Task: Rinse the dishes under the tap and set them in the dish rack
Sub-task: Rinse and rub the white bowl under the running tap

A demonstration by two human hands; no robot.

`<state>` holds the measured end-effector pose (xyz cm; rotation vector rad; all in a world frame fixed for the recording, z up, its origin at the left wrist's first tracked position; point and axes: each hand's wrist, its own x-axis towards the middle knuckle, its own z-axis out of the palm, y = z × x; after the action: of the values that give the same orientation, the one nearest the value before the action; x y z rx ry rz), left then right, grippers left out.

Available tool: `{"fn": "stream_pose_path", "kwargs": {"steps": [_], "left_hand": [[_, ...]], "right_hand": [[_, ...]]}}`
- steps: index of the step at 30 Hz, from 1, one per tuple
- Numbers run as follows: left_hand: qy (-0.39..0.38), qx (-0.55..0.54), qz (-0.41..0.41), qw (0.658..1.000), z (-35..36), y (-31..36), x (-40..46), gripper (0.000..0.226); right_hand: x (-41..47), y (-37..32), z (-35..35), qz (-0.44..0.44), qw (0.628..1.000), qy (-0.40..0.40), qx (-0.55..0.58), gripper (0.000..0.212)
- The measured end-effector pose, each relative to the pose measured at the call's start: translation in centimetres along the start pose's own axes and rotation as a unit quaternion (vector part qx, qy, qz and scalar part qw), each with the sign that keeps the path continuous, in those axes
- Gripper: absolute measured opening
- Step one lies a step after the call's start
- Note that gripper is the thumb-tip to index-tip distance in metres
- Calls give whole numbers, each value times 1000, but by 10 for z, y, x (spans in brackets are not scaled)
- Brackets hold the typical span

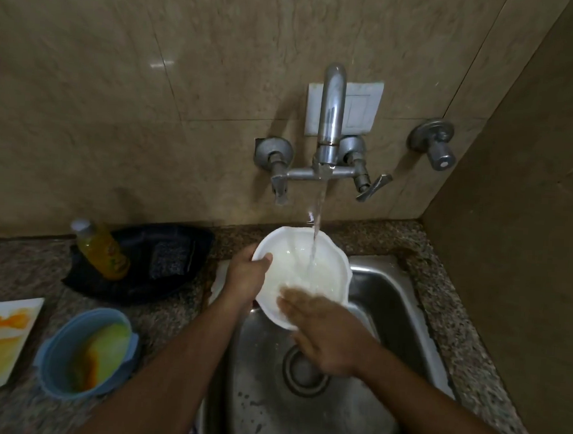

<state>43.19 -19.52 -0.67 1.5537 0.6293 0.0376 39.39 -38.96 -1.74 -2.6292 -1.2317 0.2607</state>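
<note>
A white scalloped bowl [322, 269] is held tilted over the steel sink [387, 303], under a stream of water from the chrome tap [330, 119]. My left hand [246, 278] grips the bowl's left rim, thumb over the edge. My right hand [325, 333] lies flat with straight fingers inside the bowl's near side; it is motion-blurred. A blue bowl [65, 354] smeared with orange and yellow residue and a white square plate [2, 337] with orange stains sit on the counter at the left.
A yellow liquid bottle [103, 249] stands in a dark tray [175, 260] behind the dirty dishes. Wall valves [434, 142] flank the tap. A brown wall panel closes the right side. The granite counter [448, 293] surrounds the sink.
</note>
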Motion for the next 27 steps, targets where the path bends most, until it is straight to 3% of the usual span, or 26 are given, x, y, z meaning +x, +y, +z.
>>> {"fn": "stream_pose_path", "kwargs": {"steps": [3,4,9,14,18,21,24,27], "left_hand": [[-40,25,-33,998,4,-13,-8,21],[-59,13,-42,997,7,-16,-9,21],[-91,-24,-81,992,14,-20,-9,28],[-134,-61,-106,983,44,-11,-21,26],[-105,-73,-119,985,55,-5,-14,24],[-117,-56,-97,987,59,-15,-12,24],[-127,-51,-95,986,68,-4,-17,25],[-106,-43,-105,988,61,7,-12,25]], "right_hand": [[19,16,-13,130,991,-13,-24,69],[30,10,-16,136,990,-25,-16,72],[17,-15,-21,31,996,-74,34,68],[11,9,-15,153,986,-69,-24,74],[8,-6,-18,124,990,-42,58,70],[-5,13,-24,138,988,-65,21,73],[15,9,-24,187,982,-6,7,83],[12,-4,-21,125,990,-16,63,78]]}}
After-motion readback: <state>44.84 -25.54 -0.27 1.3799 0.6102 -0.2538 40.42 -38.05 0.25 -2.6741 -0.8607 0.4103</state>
